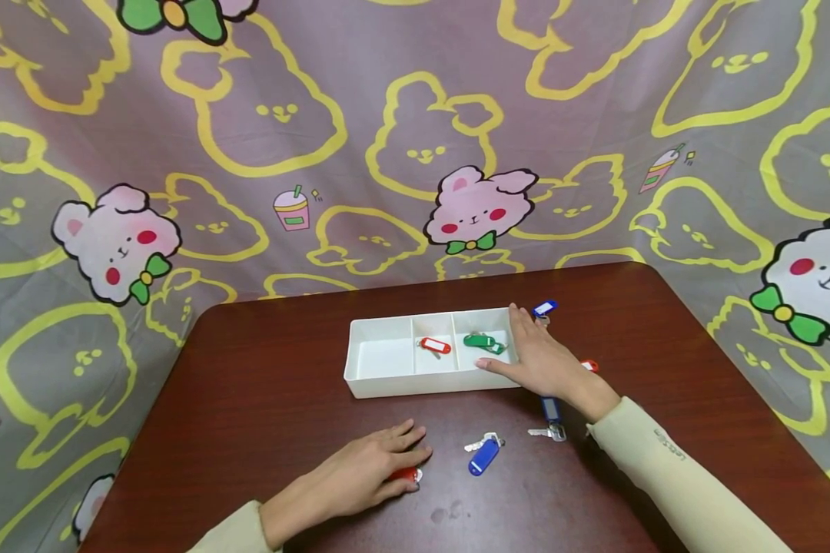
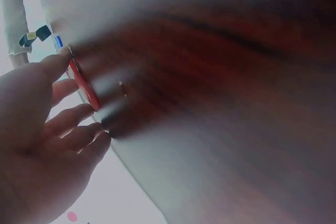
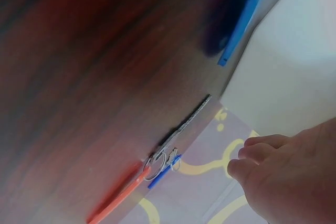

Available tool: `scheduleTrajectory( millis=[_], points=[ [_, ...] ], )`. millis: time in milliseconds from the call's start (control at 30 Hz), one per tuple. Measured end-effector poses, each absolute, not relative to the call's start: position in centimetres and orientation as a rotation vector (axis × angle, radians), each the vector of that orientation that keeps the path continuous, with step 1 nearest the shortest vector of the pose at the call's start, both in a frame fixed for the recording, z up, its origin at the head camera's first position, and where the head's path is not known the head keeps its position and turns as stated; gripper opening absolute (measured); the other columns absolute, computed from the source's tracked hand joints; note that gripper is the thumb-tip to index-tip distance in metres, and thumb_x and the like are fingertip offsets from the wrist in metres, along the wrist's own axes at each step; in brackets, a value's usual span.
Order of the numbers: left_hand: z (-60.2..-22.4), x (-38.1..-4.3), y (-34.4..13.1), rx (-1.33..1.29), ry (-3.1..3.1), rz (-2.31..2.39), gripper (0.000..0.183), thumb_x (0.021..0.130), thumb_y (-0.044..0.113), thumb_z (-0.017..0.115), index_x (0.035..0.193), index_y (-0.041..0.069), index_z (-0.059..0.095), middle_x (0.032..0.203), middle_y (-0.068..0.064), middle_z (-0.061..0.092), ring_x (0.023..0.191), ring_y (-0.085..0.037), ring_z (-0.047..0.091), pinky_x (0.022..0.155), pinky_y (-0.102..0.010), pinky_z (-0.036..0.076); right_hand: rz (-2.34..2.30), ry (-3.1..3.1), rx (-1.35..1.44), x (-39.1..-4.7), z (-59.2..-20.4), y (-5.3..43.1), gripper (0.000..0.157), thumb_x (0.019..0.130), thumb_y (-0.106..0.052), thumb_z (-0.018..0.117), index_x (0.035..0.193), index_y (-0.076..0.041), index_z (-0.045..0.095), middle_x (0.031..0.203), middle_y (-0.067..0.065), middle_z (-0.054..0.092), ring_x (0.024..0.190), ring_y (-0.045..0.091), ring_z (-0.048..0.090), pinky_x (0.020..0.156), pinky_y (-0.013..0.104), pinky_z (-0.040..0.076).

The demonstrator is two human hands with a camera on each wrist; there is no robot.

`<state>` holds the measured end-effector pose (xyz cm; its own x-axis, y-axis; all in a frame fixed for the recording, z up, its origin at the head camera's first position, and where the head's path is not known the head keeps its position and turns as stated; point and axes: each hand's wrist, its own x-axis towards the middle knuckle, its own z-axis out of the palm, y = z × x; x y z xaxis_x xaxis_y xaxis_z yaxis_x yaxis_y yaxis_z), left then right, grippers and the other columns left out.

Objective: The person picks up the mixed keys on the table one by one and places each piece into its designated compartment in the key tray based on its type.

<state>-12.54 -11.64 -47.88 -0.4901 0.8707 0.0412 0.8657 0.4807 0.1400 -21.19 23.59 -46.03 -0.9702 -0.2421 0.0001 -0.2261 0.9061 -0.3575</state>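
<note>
My left hand lies low over the table, fingers spread, thumb and index finger around a red key tag. In the left wrist view this red tag lies by the fingertips; whether they press it is unclear. My right hand reaches over the right end of a white divided tray, thumb over the right compartment and fingers along the side rim. Green key tags lie in that compartment, and a red-tagged key lies in the middle one.
Between the hands lies a blue-tagged key. Another blue-tagged key sits below my right hand. Beyond that hand are a blue tag and a red tag, partly hidden. A patterned curtain hangs behind the table.
</note>
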Motion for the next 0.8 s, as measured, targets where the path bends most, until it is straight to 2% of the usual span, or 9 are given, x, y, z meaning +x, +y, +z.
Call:
scheduleTrajectory(
  millis=[267,533,800],
  points=[
    [-48.07,-12.52,-11.7,1.607,2.67,0.281,0.041,0.107,0.038,0.062,0.142,0.019,0.068,0.149,-0.008,0.065,0.143,-0.031,0.059,0.114,-0.041,0.053,-0.56,3.022,-0.372,-21.26,-46.19,23.58,0.128,0.089,-0.086,0.051,0.166,0.007,0.009,0.174,0.03,0.014,0.162,0.048,0.017,0.131,0.061,0.018],
    [-48.13,-12.49,-11.59,1.81,2.704,0.252,0.031,0.104,0.032,0.067,0.129,0.017,0.077,0.136,-0.002,0.074,0.134,-0.023,0.066,0.108,-0.032,0.057,-0.571,3.033,-0.378,-21.32,-46.38,23.64,0.128,0.09,-0.085,0.052,0.165,0.008,0.008,0.173,0.031,0.015,0.162,0.048,0.018,0.132,0.061,0.019],
    [-47.83,-12.54,-11.58,1.861,2.699,0.234,0.026,0.098,0.027,0.076,0.122,0.018,0.08,0.131,0.004,0.076,0.128,-0.018,0.07,0.102,-0.03,0.059,-0.577,3.031,-0.374,-21.32,-46.44,23.64,0.127,0.09,-0.085,0.051,0.166,0.007,0.007,0.173,0.031,0.015,0.162,0.048,0.018,0.131,0.061,0.019]
  ],
)
